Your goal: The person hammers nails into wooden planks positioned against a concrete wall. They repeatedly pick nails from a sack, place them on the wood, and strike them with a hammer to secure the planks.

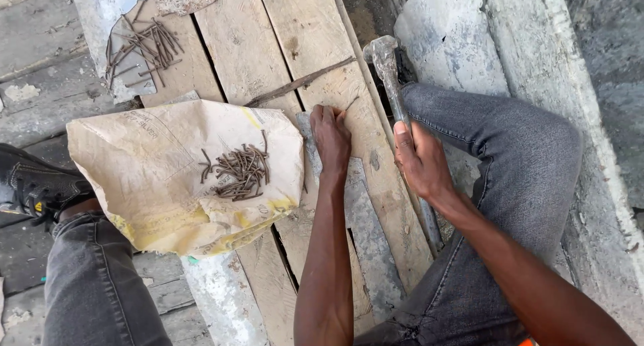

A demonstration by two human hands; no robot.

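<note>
A person sat over rough, weathered wooden planks point(282, 44), knees in grey denim on either side. The left hand point(331, 136) was pressed knuckles-up on a board, fingers drawn together, pinching a thin rusty nail point(351, 103) that stood tilted on the wood just beyond the fingertips. The right hand point(419, 159) was closed around the metal handle of a hammer point(389, 71), its worn head raised just right of the nail. A heap of rusty nails point(240, 170) lay on a crumpled paper sack point(147, 171) nearby, with more bent nails point(142, 47) scattered farther off.
</note>
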